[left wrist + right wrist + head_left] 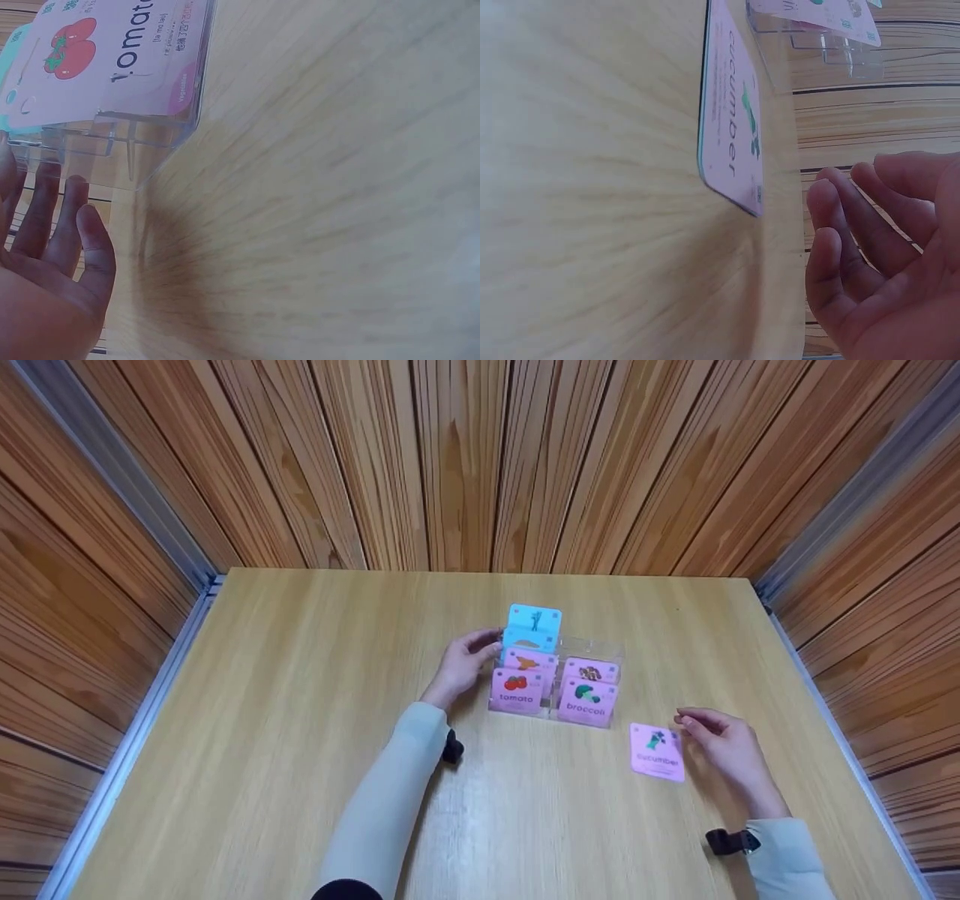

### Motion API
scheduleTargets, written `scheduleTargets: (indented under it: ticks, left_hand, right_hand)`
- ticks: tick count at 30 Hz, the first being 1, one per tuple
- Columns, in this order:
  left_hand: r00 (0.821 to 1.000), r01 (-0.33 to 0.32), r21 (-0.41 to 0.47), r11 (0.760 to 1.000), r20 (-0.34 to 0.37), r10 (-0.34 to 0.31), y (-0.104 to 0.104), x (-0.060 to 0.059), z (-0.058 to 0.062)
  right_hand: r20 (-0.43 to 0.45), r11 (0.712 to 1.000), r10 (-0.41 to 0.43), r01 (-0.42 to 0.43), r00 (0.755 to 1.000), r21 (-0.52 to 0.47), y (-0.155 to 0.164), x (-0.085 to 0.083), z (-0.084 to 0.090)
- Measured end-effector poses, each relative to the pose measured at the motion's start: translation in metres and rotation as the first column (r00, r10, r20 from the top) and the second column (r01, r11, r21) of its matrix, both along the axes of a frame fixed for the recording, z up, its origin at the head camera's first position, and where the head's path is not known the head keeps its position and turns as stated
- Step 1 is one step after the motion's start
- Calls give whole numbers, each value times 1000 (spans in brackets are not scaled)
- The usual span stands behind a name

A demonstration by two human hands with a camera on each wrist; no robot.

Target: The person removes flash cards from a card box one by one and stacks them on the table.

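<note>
A clear plastic card stand (592, 646) holds cards in two stepped columns. In its left column, a pink tomato card (517, 690) is at the front, with another pink card (529, 661) and blue cards (534, 617) behind. The right column has a broccoli card (587, 701) before a pink card (591, 669). My left hand (463, 666) is at the stand's left side, fingertips against or very near it; contact is unclear. A pink cucumber card (657, 753) lies on the table. Just right of it, my right hand (726, 750) hovers with loosely bent fingers, holding nothing.
The wooden table (300, 697) is backed by a wood-panelled wall (457, 465), with more panelling at both sides. Metal rails (142, 712) run along the table's side edges. The cucumber card lies to the front right of the stand.
</note>
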State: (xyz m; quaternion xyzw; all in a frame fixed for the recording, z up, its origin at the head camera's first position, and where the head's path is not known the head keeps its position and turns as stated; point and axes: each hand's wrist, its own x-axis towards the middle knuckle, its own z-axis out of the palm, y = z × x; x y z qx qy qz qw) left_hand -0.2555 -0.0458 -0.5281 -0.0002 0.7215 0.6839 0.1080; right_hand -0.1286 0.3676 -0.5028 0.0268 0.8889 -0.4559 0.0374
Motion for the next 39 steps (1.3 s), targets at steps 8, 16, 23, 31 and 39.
scheduleTargets:
  ticks: [8, 16, 23, 31, 39]
  left_hand:
    - [1000, -2, 6, 1000, 10, 2, 0, 0, -2]
    - [1000, -6, -6, 1000, 0, 6, 1, 1, -1]
    - [999, 6, 5, 1000, -34, -5, 1, 0, -1]
    - [1000, 3, -3, 1000, -8, -3, 0, 0, 1]
    - [1000, 5, 3, 1000, -7, -5, 0, 1, 0]
  right_hand:
    - [-21, 998, 11, -12, 1000, -56, -6, -3, 3]
    - [-37, 997, 15, -18, 999, -71, -16, -6, 6]
    - [-42, 996, 26, -29, 999, -86, -25, -8, 9]
    - [-27, 992, 25, -29, 999, -123, -33, -15, 15]
    - [-48, 972, 35, -45, 998, -232, -45, -21, 23]
